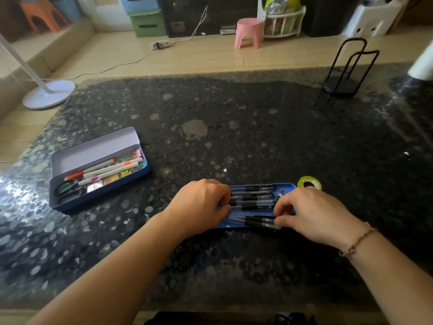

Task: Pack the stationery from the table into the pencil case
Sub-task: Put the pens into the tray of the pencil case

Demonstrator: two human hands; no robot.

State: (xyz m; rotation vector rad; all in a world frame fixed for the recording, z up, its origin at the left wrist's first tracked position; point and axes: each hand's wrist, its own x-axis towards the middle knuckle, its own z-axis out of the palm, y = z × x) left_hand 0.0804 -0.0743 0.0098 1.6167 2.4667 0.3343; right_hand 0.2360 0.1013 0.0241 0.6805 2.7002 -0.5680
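a dark pebble-patterned table [257,137] fills the view, with pale floor tiles beyond it at 12 o'clock, a pink stool [248,32] and a white fan base [49,93] out there. at 9 o'clock from the hands sits the open pencil case [98,170], lid tipped back, holding markers [110,167], scissors [68,186] and small clips. near the front edge lies a flat blue tray [288,187] with several black pens [255,198] lined up side by side in it. the left hand [201,205] rests on the tray's 9 o'clock end, fingers curled down onto the pens; whether it truly grips one i cannot tell. the right hand [314,214] is at the 3 o'clock end, thumb and fingers pinching the tips of the nearest pens. a yellow tape roll [309,182] lies just beside the tray at its 1 o'clock corner. a black wire stand [344,73] is well apart at 1 o'clock.
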